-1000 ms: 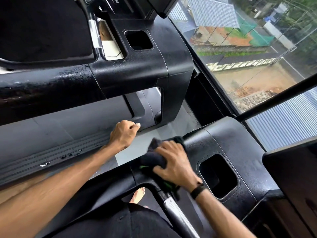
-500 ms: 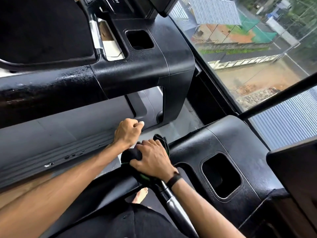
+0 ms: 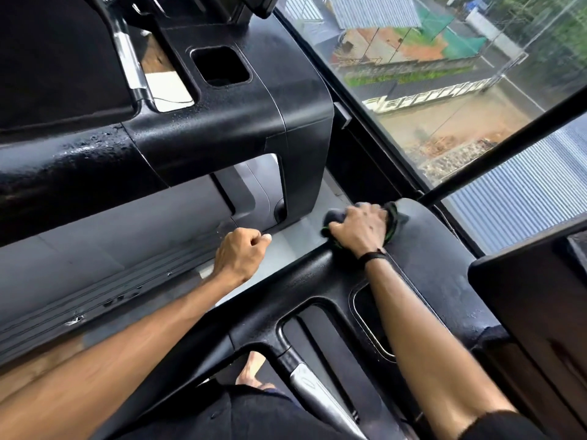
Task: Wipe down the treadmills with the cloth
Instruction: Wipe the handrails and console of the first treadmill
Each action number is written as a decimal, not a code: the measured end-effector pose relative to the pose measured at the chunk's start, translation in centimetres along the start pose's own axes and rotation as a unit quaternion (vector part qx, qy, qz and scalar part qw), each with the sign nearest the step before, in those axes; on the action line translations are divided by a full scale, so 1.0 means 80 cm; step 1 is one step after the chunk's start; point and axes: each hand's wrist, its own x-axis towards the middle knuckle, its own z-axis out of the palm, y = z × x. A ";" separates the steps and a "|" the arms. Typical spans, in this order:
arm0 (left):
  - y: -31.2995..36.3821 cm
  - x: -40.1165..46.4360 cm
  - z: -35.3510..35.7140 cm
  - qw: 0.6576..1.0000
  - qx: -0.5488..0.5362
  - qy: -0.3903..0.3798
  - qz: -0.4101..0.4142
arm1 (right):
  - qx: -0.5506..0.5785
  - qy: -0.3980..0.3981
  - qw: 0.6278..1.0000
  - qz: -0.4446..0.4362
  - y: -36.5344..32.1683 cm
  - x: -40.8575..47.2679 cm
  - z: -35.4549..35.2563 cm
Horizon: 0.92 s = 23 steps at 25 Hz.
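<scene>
Nearest the camera, the person's dark-clothed lap and one bare foot (image 3: 251, 371) are showing through the frame of the near treadmill (image 3: 428, 249), with a silver-tipped handle (image 3: 317, 392) running down beside them. Both forearms are reaching forward over its black console arm. The left hand (image 3: 239, 254) is hanging in the gap between the machines, fingers curled into a loose fist and holding nothing. The right hand (image 3: 360, 227), a dark band on its wrist, is pressing the cloth (image 3: 392, 217) onto the front corner of the console, fingers curled over it and gripping it (the cloth is dark with a green edge, bunched under the palm and poking out past the fingertips). Further off, the neighbouring treadmill (image 3: 222, 131) is glistening with droplets, so it probably needs wiping yet; the near console looks matte and partly done. Beyond everything, a window (image 3: 444, 74) is looking down on rooftops.
</scene>
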 end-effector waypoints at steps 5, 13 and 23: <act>0.009 0.002 0.011 0.999 -0.028 0.019 -0.007 | 0.140 0.010 0.974 -0.177 -0.037 -0.134 0.000; -0.007 -0.026 0.044 0.985 0.039 -0.089 0.144 | 0.100 0.064 0.983 0.143 0.106 0.023 0.002; -0.009 -0.028 0.040 0.988 0.020 -0.088 0.125 | 0.126 -0.036 0.962 -0.241 0.014 -0.096 0.002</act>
